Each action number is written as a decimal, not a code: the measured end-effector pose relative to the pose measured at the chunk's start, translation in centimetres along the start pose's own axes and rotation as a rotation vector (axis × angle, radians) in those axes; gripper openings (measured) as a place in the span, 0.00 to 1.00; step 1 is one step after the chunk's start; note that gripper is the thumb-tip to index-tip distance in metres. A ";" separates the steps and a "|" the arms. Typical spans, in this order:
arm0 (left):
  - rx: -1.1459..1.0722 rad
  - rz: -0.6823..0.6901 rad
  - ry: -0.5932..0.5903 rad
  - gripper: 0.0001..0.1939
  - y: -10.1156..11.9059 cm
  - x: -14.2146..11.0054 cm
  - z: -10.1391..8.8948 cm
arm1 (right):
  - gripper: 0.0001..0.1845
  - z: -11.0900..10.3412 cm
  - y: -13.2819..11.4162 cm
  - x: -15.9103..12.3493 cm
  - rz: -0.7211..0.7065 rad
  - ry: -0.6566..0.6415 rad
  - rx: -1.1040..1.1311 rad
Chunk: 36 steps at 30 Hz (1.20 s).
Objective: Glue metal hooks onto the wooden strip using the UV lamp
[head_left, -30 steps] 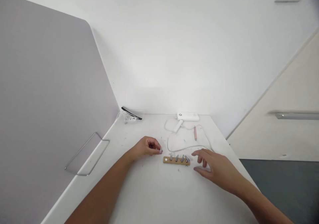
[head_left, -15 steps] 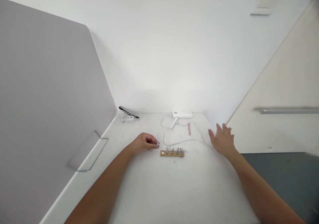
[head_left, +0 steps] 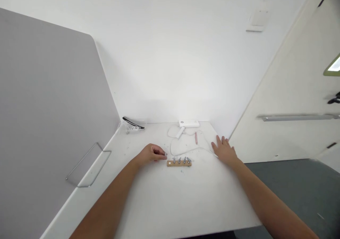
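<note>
A small wooden strip (head_left: 179, 163) lies on the white table (head_left: 170, 200), with several grey metal pegs standing in it and one empty hole at its left end. My left hand (head_left: 152, 153) rests just left of the strip, fingers pinched on a small grey metal peg (head_left: 165, 154). My right hand (head_left: 223, 150) lies flat on the table near its right edge, fingers stretched out, holding nothing. It is well right of the strip, beside a white cable (head_left: 186, 149).
At the back of the table sit a white power bank (head_left: 188, 123), a pink pen (head_left: 196, 138) and a black-and-white object (head_left: 132, 123) in the corner. A grey partition (head_left: 47, 100) with a wire bracket (head_left: 87, 164) bounds the left side. The floor drops off at right.
My right hand has left the strip's right end and moved right and away, now lying flat by the table's edge. My left hand has kept its pinch beside the strip. The view has tilted.
</note>
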<state>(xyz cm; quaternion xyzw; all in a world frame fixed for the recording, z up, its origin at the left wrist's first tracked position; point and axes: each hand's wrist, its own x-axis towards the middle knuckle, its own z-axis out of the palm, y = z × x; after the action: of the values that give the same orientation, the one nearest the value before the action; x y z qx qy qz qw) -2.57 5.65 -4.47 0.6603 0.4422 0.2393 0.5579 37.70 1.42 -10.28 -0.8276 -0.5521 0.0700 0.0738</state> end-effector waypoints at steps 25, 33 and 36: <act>-0.045 0.138 0.183 0.18 0.6 -0.5 0.2 | 0.27 -5.5 -4.1 -1.7 -0.201 0.193 0.159; -0.053 0.176 0.465 0.20 -0.3 0.3 0.3 | 0.17 -9.9 -11.2 -1.0 -0.374 0.006 0.178; -0.046 0.176 0.498 0.20 -0.5 0.3 0.4 | 0.18 -9.6 -14.2 0.4 -0.372 -0.094 0.146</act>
<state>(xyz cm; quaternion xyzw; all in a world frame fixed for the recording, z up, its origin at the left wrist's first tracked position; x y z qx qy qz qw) -2.28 5.74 -5.12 0.6042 0.5012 0.4521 0.4234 26.95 6.74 1.98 -0.6998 -0.6916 0.1335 0.1192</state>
